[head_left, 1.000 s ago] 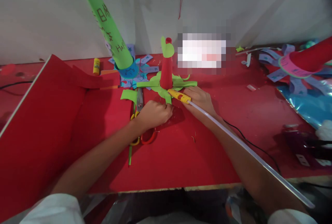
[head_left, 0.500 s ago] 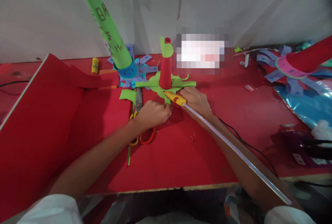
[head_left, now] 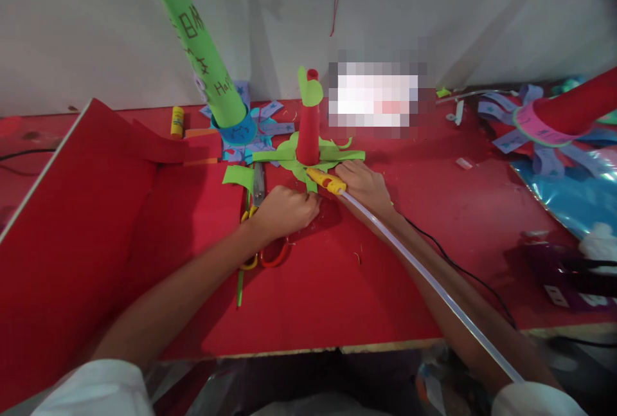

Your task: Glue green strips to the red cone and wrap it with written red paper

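While the left hand (head_left: 293, 210) pinches a green paper strip (head_left: 312, 186), the right hand (head_left: 365, 187) grips a yellow glue gun (head_left: 328, 182).

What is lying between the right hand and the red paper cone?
In the head view, the yellow glue gun and part of the green paper flower show between the right hand and the red paper cone.

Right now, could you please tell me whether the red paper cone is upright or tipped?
Upright: the red paper cone stands on the scalloped green base, narrow end up.
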